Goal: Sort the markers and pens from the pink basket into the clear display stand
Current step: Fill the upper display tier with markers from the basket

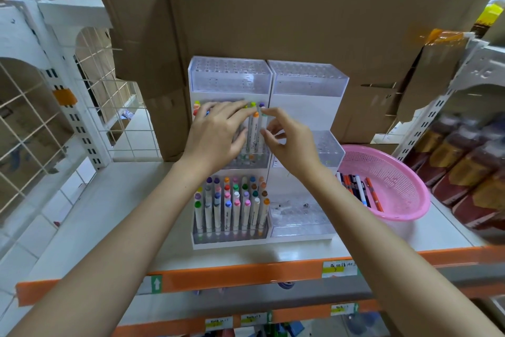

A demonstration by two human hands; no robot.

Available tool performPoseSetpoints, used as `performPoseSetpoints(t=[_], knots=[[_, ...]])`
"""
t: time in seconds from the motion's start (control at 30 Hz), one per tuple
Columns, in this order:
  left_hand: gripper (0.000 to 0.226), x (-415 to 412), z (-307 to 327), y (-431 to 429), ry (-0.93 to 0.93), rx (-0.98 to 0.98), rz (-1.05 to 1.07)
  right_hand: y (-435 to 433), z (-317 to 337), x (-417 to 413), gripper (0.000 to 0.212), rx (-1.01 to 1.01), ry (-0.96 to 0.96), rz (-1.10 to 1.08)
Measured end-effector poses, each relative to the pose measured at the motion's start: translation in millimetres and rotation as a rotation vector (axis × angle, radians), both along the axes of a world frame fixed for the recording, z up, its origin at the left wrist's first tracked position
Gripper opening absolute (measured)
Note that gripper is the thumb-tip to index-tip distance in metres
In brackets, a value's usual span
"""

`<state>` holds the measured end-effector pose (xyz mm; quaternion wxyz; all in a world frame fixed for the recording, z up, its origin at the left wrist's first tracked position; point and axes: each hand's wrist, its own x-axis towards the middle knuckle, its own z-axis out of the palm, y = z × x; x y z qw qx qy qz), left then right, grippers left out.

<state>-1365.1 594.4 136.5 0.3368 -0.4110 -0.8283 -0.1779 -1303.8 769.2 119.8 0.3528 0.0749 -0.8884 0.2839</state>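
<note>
A clear tiered display stand point(308, 82) sits on the shelf, its lower left tier packed with several white markers with coloured caps point(232, 205). My left hand point(218, 134) lies with straight fingers over the markers in the middle left tier. My right hand point(287, 137) hovers beside it, thumb and fingers loosely curved around a white marker with a purple cap point(263, 123) standing in that tier; whether they touch it is unclear. The pink basket point(396, 189) stands to the right with several pens point(360, 192) inside.
Large cardboard boxes point(273, 22) stand right behind the stand. A white wire grid rack point(90, 107) is at the left and packaged goods point(464, 162) at the right. The shelf's orange front edge point(232, 278) carries price labels.
</note>
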Motion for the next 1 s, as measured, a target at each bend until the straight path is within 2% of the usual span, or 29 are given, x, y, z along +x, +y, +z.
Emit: performPoseSetpoints(t=[0.1, 0.3, 0.57, 0.77, 0.93, 1.0], knots=[[0.041, 1, 2, 0, -0.014, 0.006, 0.002, 0, 8, 4, 0.035, 0.067, 0.034, -0.027], [0.038, 12, 6, 12, -0.019, 0.052, 0.018, 13, 11, 16, 0.057, 0.171, 0.007, -0.028], [0.031, 46, 9, 73, 0.062, 0.022, -0.069, 74, 2, 60, 0.049, 0.219, -0.047, -0.164], [0.032, 83, -1, 147, -0.031, -0.049, -0.205, 140, -8, 105, 0.048, 0.110, -0.155, -0.200], [0.031, 104, -25, 205, -0.057, -0.144, -0.282, 186, -26, 130, 0.049, 0.145, -0.227, -0.208], [0.032, 108, -30, 219, -0.085, -0.214, -0.312, 200, -37, 133, 0.049, 0.148, -0.322, -0.224]])
